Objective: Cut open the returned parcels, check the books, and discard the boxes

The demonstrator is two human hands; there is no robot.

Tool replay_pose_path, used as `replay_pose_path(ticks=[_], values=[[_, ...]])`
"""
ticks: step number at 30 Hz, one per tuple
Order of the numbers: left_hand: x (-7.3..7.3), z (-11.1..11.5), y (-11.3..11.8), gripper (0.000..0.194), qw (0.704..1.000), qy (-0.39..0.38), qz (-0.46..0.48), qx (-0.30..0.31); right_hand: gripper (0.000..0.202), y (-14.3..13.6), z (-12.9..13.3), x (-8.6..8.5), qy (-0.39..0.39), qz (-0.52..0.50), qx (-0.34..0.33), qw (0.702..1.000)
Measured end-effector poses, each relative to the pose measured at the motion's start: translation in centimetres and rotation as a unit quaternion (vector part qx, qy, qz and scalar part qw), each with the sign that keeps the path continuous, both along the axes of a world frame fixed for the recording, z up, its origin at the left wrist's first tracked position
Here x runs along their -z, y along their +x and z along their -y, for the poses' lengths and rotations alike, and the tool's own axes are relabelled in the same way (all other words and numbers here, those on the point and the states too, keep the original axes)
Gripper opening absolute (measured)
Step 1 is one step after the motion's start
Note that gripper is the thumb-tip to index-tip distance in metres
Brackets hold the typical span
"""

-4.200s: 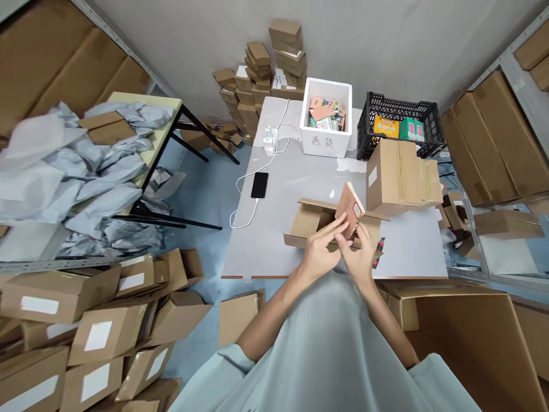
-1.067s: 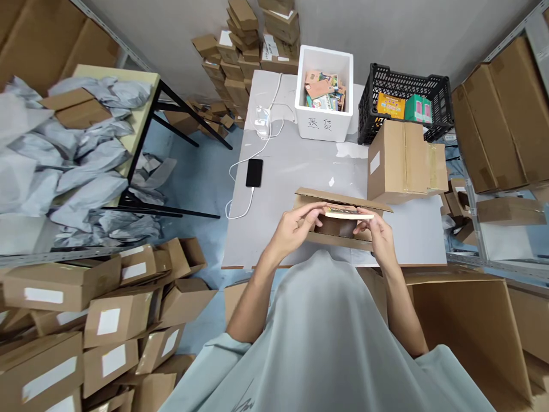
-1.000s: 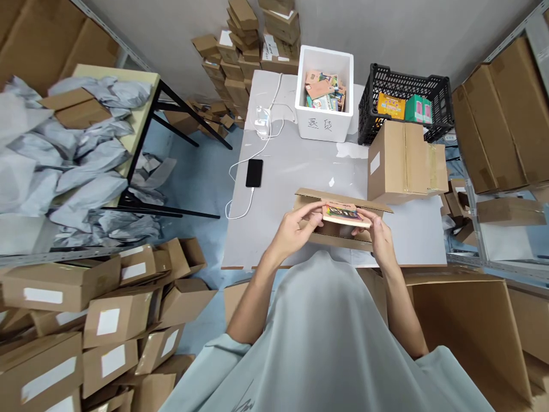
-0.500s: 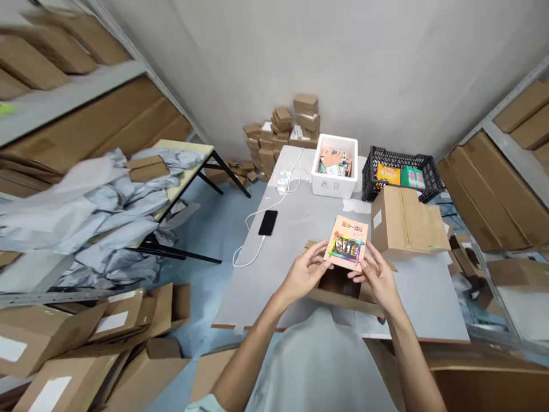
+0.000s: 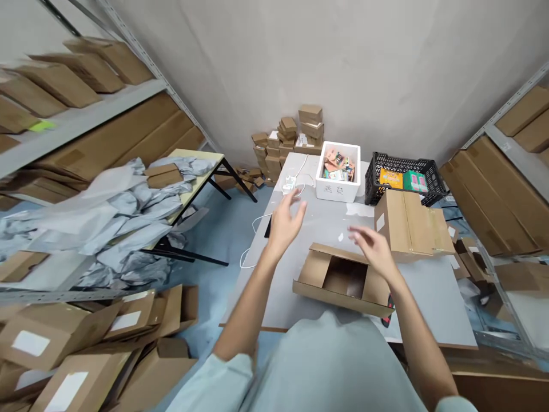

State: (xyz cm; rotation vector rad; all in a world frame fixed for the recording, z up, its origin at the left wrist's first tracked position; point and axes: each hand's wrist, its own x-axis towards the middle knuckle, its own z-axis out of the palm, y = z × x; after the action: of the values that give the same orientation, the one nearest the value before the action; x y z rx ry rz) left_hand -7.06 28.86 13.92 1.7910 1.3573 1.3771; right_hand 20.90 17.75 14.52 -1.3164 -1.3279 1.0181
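Observation:
My left hand [image 5: 287, 223] is raised over the grey table [image 5: 278, 280], fingers apart and holding nothing, in front of a dark phone [image 5: 268, 228] that it partly hides. My right hand [image 5: 372, 246] hangs above the far right corner of an open cardboard box [image 5: 317, 269], its fingers spread and nothing in them. The box's flaps are folded outward and its inside shows brown. A white foam box [image 5: 338, 190] stands farther back, filled with small colourful packs [image 5: 338, 166]. A red and black tool [image 5: 387, 317] lies by the open box's right edge.
A black crate [image 5: 373, 183] with orange and green packs stands at the back right, behind a closed carton [image 5: 405, 223]. Grey plastic bags [image 5: 124, 206] cover a side table on the left. Shelves with cartons flank both sides.
The pink picture-covered pack that both hands held is out of them. My left hand has moved up and left, and my right hand slightly up; both have opened. The open box is now uncovered.

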Motion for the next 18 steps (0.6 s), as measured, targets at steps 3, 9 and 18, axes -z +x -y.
replay_pose_path(ticks=[3, 9, 18], values=[[7.0, 7.7, -3.2, 0.057, 0.982, -0.177, -0.062, 0.009, 0.044, 2.4, 9.9, 4.2, -0.103, 0.028, 0.034, 0.994], [12.5, 15.6, -1.7, 0.069, 0.932, -0.288, -0.211, 0.059, 0.065, 9.8, 19.1, 10.6, -0.231, 0.234, 0.226, 0.917], [10.0, 12.5, 7.2, 0.122, 0.714, -0.5, -0.485, 0.068, 0.064, 10.8, 18.0, 13.1, -0.399, 0.198, 0.038, 0.895]])
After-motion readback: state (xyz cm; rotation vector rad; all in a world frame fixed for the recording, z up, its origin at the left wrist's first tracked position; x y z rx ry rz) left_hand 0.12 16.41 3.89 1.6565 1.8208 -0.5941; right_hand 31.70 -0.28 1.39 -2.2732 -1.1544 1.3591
